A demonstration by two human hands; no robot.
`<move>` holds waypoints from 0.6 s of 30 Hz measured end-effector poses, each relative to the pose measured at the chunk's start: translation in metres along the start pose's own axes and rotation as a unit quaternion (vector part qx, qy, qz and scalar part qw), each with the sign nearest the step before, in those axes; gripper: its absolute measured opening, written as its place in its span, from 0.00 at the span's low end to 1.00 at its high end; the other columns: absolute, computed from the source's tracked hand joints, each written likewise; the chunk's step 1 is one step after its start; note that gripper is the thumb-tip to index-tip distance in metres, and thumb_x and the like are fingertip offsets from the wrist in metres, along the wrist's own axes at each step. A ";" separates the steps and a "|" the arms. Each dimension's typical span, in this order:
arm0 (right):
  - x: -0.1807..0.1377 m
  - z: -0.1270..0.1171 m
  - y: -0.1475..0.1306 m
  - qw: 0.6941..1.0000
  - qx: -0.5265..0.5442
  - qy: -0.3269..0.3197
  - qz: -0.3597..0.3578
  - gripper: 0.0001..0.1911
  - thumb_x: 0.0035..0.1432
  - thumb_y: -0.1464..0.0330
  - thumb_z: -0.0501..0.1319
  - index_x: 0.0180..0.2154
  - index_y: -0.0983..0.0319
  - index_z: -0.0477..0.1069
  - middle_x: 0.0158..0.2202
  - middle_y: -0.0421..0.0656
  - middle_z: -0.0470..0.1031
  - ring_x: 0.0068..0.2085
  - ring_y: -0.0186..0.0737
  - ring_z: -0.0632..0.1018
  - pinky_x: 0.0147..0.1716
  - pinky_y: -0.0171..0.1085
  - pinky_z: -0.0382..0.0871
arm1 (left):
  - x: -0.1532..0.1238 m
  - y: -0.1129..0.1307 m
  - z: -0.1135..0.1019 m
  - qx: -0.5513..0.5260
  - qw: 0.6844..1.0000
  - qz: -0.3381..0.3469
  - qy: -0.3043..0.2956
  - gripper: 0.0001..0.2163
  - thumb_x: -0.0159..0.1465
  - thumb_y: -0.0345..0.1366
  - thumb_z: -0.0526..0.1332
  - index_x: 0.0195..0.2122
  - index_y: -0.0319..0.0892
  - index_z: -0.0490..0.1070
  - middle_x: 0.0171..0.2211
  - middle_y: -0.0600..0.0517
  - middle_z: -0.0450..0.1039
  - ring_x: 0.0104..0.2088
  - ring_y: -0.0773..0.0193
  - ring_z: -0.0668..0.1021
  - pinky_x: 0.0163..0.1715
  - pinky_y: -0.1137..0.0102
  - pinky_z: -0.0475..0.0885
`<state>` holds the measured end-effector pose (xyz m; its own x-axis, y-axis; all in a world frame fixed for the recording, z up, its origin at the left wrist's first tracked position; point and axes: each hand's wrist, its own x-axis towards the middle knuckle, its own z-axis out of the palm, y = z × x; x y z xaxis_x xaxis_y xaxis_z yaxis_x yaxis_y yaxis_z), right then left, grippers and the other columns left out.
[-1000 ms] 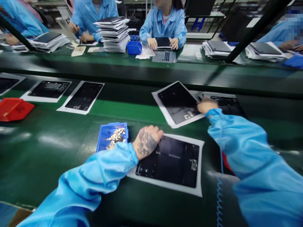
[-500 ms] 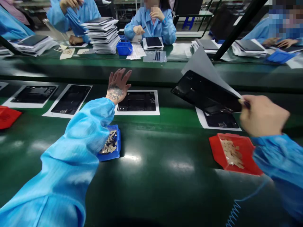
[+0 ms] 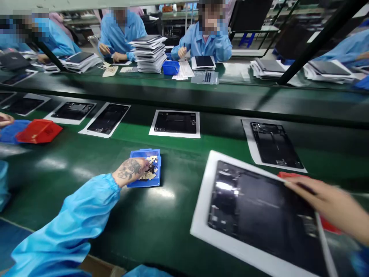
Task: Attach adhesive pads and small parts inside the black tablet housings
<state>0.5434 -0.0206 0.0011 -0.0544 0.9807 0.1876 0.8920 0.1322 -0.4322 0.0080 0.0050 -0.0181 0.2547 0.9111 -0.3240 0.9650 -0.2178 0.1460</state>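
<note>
My right hand [image 3: 319, 192] grips the far right edge of a black tablet housing [image 3: 268, 215], tilted above the bench at the front right. A white paper sheet [image 3: 200, 207] lies under the housing, held along with it. At the blue bin [image 3: 158, 181], my left hand [image 3: 134, 169] reaches in with its fingers curled down among small tan and dark pieces [image 3: 151, 175]. The fingertips are partly hidden, and whatever they pinch cannot be made out. A red bin [image 3: 331, 227] is mostly covered by the housing and my right hand.
On the green belt, more tablet housings on white sheets lie in a row, such as one in the middle [image 3: 175, 122] and one at right [image 3: 276, 146]. Another red bin [image 3: 39, 130] stands at left near a co-worker's hand [image 3: 5, 119]. Across the line, people in blue sit by paper-interleaved stacks [image 3: 150, 54].
My right hand has brought the housing and its sheet down toward me, over the red bin. My left hand has drawn back from the belt, from open fingers to curled inside the blue bin.
</note>
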 end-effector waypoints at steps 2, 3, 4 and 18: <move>-0.004 0.028 -0.009 0.994 0.018 -0.104 -0.034 0.16 0.53 0.48 0.56 0.33 0.46 0.77 0.37 0.48 0.79 0.37 0.52 0.79 0.37 0.50 0.69 | 0.003 0.003 0.015 -0.004 1.000 -0.003 0.005 0.11 0.62 0.40 0.54 0.39 0.41 0.72 0.36 0.46 0.73 0.36 0.57 0.75 0.38 0.66 0.68; -0.008 0.041 -0.016 0.989 0.015 -0.144 -0.040 0.14 0.55 0.50 0.55 0.35 0.46 0.77 0.38 0.46 0.79 0.38 0.52 0.79 0.38 0.49 0.70 | 0.005 0.005 0.021 -0.004 1.000 -0.005 0.009 0.11 0.62 0.40 0.55 0.40 0.41 0.71 0.38 0.46 0.73 0.38 0.56 0.75 0.39 0.65 0.68; -0.012 0.054 -0.023 0.984 0.018 -0.170 -0.043 0.14 0.57 0.53 0.54 0.35 0.47 0.76 0.39 0.45 0.79 0.39 0.52 0.79 0.38 0.49 0.71 | 0.007 0.007 0.025 -0.004 1.000 -0.008 0.015 0.11 0.61 0.40 0.56 0.41 0.41 0.70 0.39 0.45 0.72 0.39 0.55 0.75 0.40 0.65 0.68; -0.070 0.097 -0.052 0.995 0.005 -0.095 -0.004 0.19 0.61 0.59 0.54 0.53 0.54 0.66 0.48 0.48 0.68 0.41 0.46 0.77 0.35 0.43 0.74 | 0.000 0.008 0.005 -0.029 0.997 -0.033 0.068 0.14 0.65 0.40 0.47 0.34 0.43 0.72 0.34 0.49 0.73 0.35 0.59 0.74 0.37 0.67 0.67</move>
<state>0.4574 -0.0817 -0.0754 -0.1456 0.9891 0.0205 0.8865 0.1397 -0.4411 0.0158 0.0019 -0.0217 0.1763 0.9625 -0.2060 0.9732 -0.1392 0.1829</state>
